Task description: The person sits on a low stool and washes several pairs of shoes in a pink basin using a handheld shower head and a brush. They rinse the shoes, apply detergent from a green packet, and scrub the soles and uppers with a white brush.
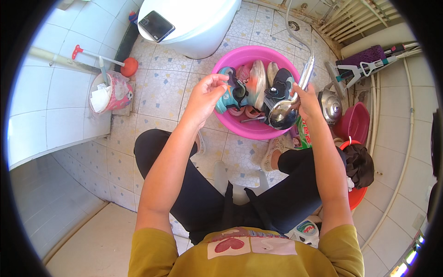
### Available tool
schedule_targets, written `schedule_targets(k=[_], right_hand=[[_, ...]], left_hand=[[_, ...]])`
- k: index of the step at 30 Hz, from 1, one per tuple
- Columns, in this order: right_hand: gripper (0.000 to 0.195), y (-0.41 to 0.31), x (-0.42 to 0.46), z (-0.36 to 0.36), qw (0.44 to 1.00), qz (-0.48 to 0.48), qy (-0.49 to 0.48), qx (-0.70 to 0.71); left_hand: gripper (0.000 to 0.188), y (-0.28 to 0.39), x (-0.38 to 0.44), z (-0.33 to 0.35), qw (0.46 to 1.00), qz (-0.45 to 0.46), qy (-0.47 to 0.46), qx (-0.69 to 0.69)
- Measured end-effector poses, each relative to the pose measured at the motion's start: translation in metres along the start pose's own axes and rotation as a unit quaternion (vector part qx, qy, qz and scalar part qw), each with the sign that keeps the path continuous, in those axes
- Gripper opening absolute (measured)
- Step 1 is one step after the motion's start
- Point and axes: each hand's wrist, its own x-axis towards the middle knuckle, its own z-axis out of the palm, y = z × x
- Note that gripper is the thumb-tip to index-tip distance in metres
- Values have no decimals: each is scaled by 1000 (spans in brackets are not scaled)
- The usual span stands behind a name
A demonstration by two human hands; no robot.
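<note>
A round pink plastic basin (235,126) stands on the tiled floor before me, with several shoes in it. At its left side lies a teal shoe (224,104); a pale shoe with an orange patch (256,85) and a black shoe (283,83) are farther right. My right hand (306,98) grips a chrome shower head (283,114) by its handle, over the basin's right rim, its hose running up and away. My left hand (209,97) is raised at the basin's left rim, beside the teal shoe, fingers bent and thumb apart, with nothing seen in it. A brush-like thing lies partly hidden near the shower head.
Beyond the basin stands a white toilet (204,34) with a phone (156,26) on its lid. At left are a waste bin (121,93) and a red plunger (129,66). A metal kettle (330,105), a magenta basin (353,121) and mops (363,65) are at right.
</note>
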Motion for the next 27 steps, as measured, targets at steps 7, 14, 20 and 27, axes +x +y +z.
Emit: schedule_targets(k=[7,14,20,27], right_hand=[[32,-6,0,-7,1000,8,-6,-26],[32,-8,-2,-6,999,-5,24,-33],[32,-1,1,-10,1000,-8,12,-10],[31,-4,-1,-6,1000,-10,12,4]], left_hand=[[18,-2,1,-2,1000,-9,-3,-1],[18,-2,1,-2,1000,-6,-8,5],[19,0,1,1,1000,-6,-7,17],[20,-3,1,1,1000,-5,-16,25]])
